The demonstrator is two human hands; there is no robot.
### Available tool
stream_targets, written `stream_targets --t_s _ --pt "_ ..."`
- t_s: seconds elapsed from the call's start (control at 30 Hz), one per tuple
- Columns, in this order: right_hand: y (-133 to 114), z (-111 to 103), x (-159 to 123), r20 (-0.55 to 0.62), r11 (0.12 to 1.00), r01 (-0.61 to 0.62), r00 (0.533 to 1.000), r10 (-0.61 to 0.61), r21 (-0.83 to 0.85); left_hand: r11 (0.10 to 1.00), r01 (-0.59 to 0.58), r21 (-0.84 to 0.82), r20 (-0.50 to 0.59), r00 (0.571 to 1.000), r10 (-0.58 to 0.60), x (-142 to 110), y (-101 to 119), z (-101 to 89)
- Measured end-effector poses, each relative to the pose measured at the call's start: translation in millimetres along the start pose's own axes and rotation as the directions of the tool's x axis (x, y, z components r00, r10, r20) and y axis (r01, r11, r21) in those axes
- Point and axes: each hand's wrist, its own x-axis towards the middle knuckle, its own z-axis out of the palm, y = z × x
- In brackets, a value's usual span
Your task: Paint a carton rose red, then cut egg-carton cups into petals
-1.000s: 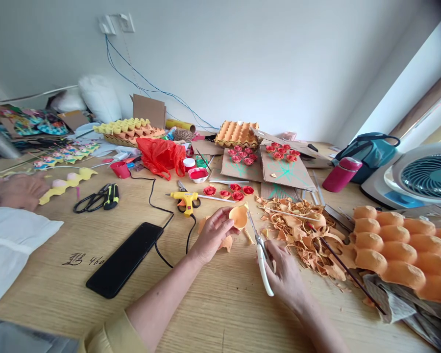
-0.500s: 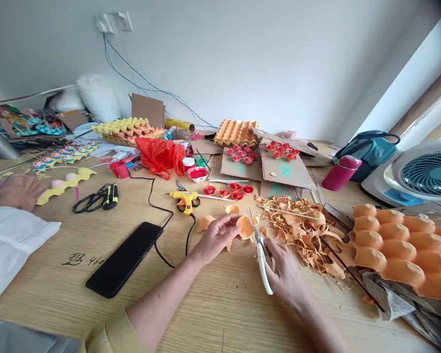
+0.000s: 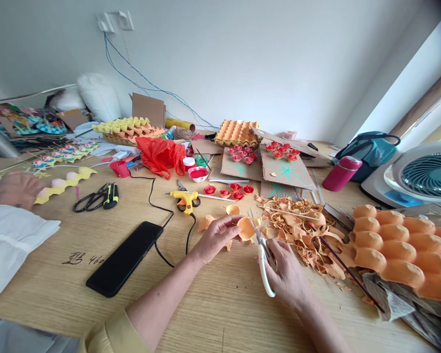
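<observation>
My left hand (image 3: 220, 239) pinches an orange egg-carton cup (image 3: 246, 229) by its left side, above the table. In my right hand (image 3: 284, 269) is a pair of white-handled scissors (image 3: 265, 264), the fingers wrapped round the handles. The blades point up and away, close against the cup's right edge; whether they touch the paper I cannot tell. Behind my left hand lie loose orange cups (image 3: 232, 210). To the right spreads a heap of orange carton scraps (image 3: 297, 225). A yellow glue gun (image 3: 184, 200) lies beyond my left hand.
At the right is an orange egg tray (image 3: 397, 240), with a pink bottle (image 3: 341, 173) and a fan behind it. Red paper flowers (image 3: 237, 195) and red paint (image 3: 198, 173) stand farther back. A black phone (image 3: 124, 259) lies left. Another person's hand (image 3: 18, 190) rests at far left.
The scissors and my right hand have shifted very slightly right and their handles look a little wider apart. My left hand still holds the cup in about the same place.
</observation>
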Motion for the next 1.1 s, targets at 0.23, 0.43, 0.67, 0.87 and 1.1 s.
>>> stream_targets --t_s 0.23,0.43,0.67,0.87,1.1 --pt "0.3 1.8 -1.2 -0.011 1.000 -0.002 1.000 0.002 0.026 0.995 -0.019 -0.103 -0.053 0.998 0.014 0.0 2.1 3.6" --pt "0.0 4.3 -4.5 -0.011 0.999 -0.020 1.000 0.021 0.037 0.967 -0.008 -0.255 -0.085 0.996 -0.014 1.6 -1.8 2.7" --pt "2.0 7.3 -4.5 -0.048 0.999 0.005 0.999 -0.003 0.032 0.963 -0.014 -0.270 -0.077 0.997 -0.007 2.6 0.5 3.5" --pt "1.0 6.1 -0.3 -0.041 0.999 0.041 0.998 -0.042 -0.022 0.999 0.006 -0.042 -0.024 1.000 -0.007 -1.5 6.0 3.6" --pt "-1.7 2.6 -0.6 -0.023 0.999 0.027 0.999 -0.028 -0.029 0.997 0.017 -0.074 0.036 0.999 -0.014 -0.5 2.6 1.7"
